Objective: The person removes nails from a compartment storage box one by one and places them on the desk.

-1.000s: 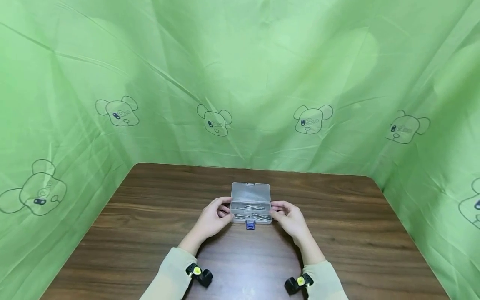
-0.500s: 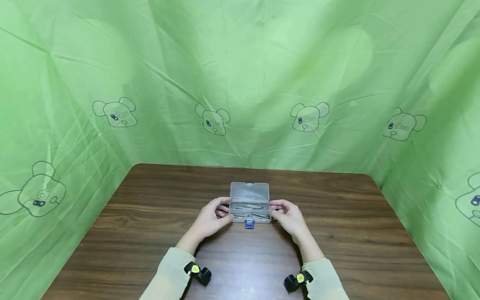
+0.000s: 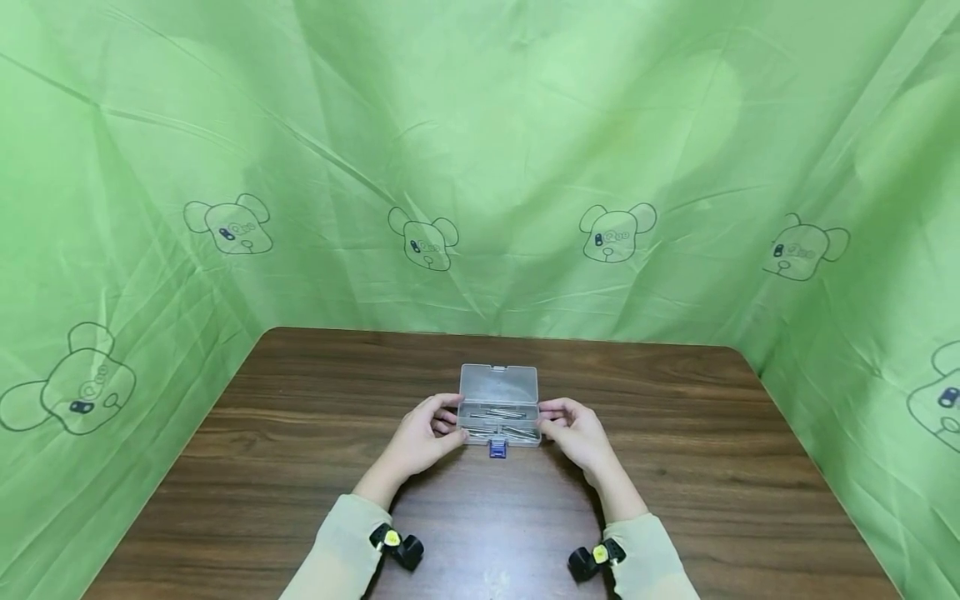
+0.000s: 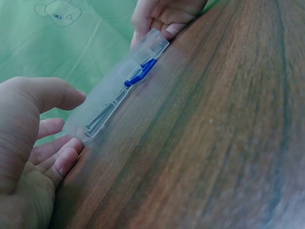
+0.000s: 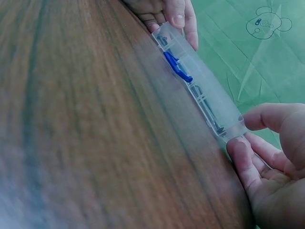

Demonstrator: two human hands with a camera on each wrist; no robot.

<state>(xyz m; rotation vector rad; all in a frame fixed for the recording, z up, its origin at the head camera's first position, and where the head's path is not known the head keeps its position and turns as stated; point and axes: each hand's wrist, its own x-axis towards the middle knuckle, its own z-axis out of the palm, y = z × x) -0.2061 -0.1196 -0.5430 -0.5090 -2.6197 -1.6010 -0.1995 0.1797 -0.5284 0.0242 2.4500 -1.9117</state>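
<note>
A clear plastic compartment box point(image 3: 480, 420) sits on the table with its lid point(image 3: 498, 384) tipped back. Thin silver metal rods point(image 3: 504, 412), like nails or screws, lie in its compartments. A blue latch point(image 3: 497, 449) hangs at the front. My left hand point(image 3: 418, 435) holds the box's left end, thumb near the front corner and fingers farther back. At the opposite end, my right hand point(image 3: 581, 437) grips the side between thumb and fingers. In the right wrist view, the right thumb point(image 5: 239, 151) touches the box's lower corner, with the index finger by the upper one.
The brown wood-grain table point(image 3: 315, 400) reaches back to a green cloth curtain point(image 3: 517, 125) printed with bear faces. This curtain also encloses the left and right sides. Black wrist cameras point(image 3: 405, 552) sit at both cuffs, over the table's front part.
The hands keep their hold on the box, and the lid stays tipped back. The whole head view shifts slightly; nothing else visibly moves.
</note>
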